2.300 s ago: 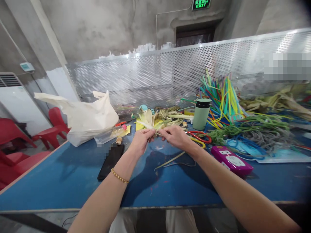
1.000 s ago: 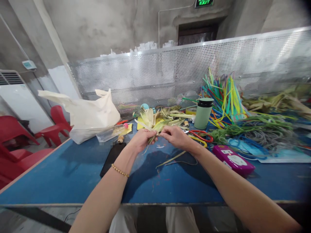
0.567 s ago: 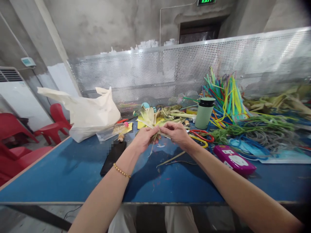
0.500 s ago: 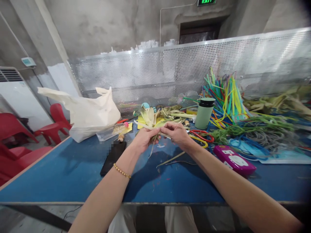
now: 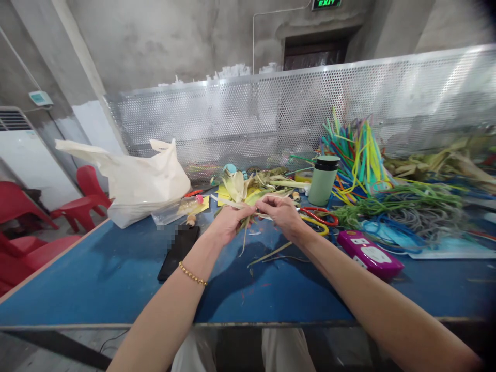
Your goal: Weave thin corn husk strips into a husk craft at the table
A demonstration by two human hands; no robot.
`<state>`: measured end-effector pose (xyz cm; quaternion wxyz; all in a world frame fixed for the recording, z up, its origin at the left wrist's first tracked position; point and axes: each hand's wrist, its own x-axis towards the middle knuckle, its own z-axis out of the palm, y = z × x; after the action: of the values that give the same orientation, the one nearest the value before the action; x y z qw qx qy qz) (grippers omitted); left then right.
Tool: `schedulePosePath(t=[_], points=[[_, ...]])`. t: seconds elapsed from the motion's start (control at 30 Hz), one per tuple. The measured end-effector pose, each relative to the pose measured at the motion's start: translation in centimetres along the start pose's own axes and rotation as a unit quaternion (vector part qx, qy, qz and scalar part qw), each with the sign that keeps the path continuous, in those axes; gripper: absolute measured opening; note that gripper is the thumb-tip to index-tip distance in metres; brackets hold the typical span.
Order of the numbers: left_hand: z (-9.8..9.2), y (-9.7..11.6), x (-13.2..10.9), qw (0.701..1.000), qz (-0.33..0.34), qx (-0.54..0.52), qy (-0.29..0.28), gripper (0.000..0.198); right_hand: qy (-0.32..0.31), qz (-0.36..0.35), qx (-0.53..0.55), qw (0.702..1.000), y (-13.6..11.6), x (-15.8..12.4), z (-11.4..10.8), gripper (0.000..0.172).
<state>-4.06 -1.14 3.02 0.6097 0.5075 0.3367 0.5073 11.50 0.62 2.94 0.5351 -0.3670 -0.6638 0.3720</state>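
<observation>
Both my hands meet above the middle of the blue table (image 5: 127, 289), fingertips nearly touching. My left hand (image 5: 229, 221) is closed on a bundle of pale dried corn husk (image 5: 237, 187), whose broad leaves fan out behind the fingers. A thin strip hangs down below that hand. With thumb and fingers pinched, my right hand (image 5: 279, 211) grips the husk at the same spot; the exact piece between its fingertips is mostly hidden. Just right of it lie scissors with red handles (image 5: 323, 216) and a yellow-handled pair (image 5: 315, 225). Loose husk strips (image 5: 269, 254) lie below the hands.
A white plastic bag (image 5: 143, 181), a clear bottle (image 5: 176, 211) and a black phone (image 5: 178, 253) are on the left. A green cup (image 5: 323, 181), colourful pipe cleaners (image 5: 356, 160), green cords (image 5: 391, 204) and a purple box (image 5: 368, 253) are on the right.
The whole view has shifted slightly, so things appear a little further left. Both hands keep their grip on the husk with hardly any movement.
</observation>
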Motion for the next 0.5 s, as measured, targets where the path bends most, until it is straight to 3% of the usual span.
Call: schedulePosePath(t=[0.3, 0.4, 0.5], points=[[0.0, 0.4, -0.2, 0.999, -0.027, -0.026, -0.034, 0.029, -0.03, -0.019, 0.038, 0.999, -1.0, -0.3, -0.4, 0.032], [-0.4, 0.8, -0.2, 0.997, -0.036, -0.02, -0.06, 0.036, -0.002, -0.017, 0.03, 0.999, -1.1, -0.3, -0.7, 0.032], [-0.9, 1.0, -0.2, 0.996, -0.034, -0.001, -0.084, 0.024, 0.026, -0.021, 0.027, 0.999, -1.0, -0.1, -0.9, 0.032]])
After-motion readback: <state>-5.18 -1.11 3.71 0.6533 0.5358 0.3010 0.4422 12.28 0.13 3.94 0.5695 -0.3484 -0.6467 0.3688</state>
